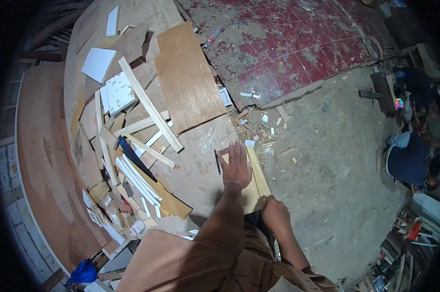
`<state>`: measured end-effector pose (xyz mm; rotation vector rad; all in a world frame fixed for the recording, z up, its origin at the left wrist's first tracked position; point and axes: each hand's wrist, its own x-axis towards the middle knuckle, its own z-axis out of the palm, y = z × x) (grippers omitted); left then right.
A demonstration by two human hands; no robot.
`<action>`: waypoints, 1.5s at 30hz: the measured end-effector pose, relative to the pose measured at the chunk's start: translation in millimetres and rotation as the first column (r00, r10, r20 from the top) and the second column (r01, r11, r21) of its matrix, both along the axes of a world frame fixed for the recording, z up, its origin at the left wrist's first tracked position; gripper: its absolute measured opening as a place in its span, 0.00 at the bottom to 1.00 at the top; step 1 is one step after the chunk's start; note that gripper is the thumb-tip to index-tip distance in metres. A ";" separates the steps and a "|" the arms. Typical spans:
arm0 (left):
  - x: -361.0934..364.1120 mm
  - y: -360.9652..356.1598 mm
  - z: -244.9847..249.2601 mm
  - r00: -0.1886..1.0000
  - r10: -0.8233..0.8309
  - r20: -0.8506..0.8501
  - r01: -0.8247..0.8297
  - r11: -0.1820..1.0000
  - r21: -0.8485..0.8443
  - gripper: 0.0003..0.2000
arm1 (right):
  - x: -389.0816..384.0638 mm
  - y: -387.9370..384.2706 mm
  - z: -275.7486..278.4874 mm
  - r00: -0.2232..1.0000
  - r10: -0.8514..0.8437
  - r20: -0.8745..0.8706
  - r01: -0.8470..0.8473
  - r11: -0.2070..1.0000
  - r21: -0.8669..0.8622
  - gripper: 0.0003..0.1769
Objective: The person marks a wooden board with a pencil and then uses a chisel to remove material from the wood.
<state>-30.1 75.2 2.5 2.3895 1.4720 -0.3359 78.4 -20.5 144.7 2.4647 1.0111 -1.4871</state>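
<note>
My left hand [237, 166] lies flat with its fingers stretched out, pressing on a pale wooden board [249, 200] at the worktable's edge. Along the board's right side runs a light wooden strip [259, 173]. My right hand [275, 213] is closed around the near end of the strip; its fingertips are partly hidden. Just left of my left thumb is a dark pen-like tool [217, 162]. A small white piece [249, 143] sits by the strip's far end.
A brown plywood sheet [188, 80] and a long wooden batten [149, 104] lie on the worktable. Offcuts and white strips [137, 180] are piled to the left. Wood scraps [271, 134] litter the concrete floor. Other people [407, 158] are at the far right.
</note>
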 end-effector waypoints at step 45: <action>9.6 4.8 -10.1 0.956 0.294 0.018 -0.295 0.951 0.097 0.30 | -23.9 7.5 -40.8 0.998 -0.070 -0.001 0.069 0.980 0.187 0.15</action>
